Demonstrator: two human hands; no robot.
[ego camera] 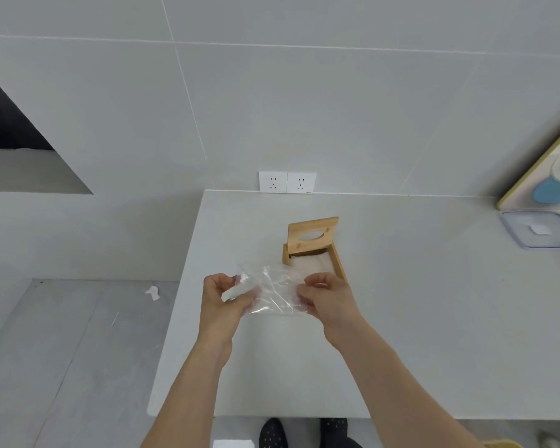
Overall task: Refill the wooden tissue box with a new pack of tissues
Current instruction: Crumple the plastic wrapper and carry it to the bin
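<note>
A wooden tissue box stands on the pale counter, and white tissues lie inside it. Its lid, with an oval slot, is raised upright at the far end. Just in front of the box I hold a clear, crumpled plastic wrapper above the counter. My left hand pinches the wrapper's left side. On the right side, the fingers of my right hand pinch its other edge. The wrapper looks empty and hides the near end of the box.
A double wall socket sits on the tiled wall behind the box. At the far right stand a clear plastic container and a leaning framed picture. The counter's left edge drops to a grey floor with a white scrap.
</note>
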